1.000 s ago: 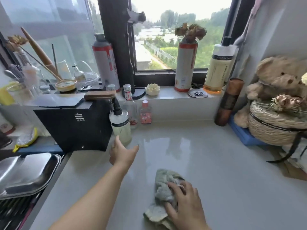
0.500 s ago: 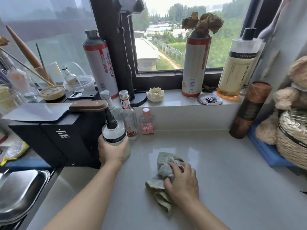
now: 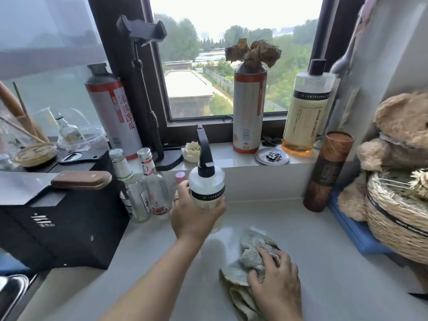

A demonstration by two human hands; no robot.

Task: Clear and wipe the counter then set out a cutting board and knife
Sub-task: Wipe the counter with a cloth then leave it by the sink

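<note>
Left hand (image 3: pixel 194 218) wrapped around a clear spray bottle (image 3: pixel 206 186) with a black trigger head, held upright and lifted off the pale tabletop (image 3: pixel 335 262), just right of a cluster of small glass bottles (image 3: pixel 141 191). Right hand (image 3: pixel 275 283) pressed palm-down on a crumpled grey-green cloth (image 3: pixel 245 265), fingers curled into its folds, cloth lying flat on the tabletop near the front edge. To the left, a black box (image 3: pixel 60 230) standing on the tabletop, with a cleaver (image 3: pixel 55 183) resting flat across its top, wooden handle pointing right toward the small bottles, steel blade reaching off to the left. Along the windowsill (image 3: pixel 243 158): a tall silver-and-red can (image 3: pixel 114 112), a phone holder on a stand (image 3: pixel 143 89), a small lotus-shaped dish (image 3: pixel 192 151), a second can holding dried flowers (image 3: pixel 250 112), a round metal dish (image 3: pixel 272 156), and a large bottle of yellowish liquid (image 3: pixel 305 107). At the right, a brown cylinder (image 3: pixel 326 172) upright against the wall, beside a teddy bear (image 3: pixel 400 135) and a woven basket (image 3: pixel 398 216) on a blue pad (image 3: pixel 356 232). Corner of a metal sink (image 3: pixel 11 293) at the lower left.
</note>
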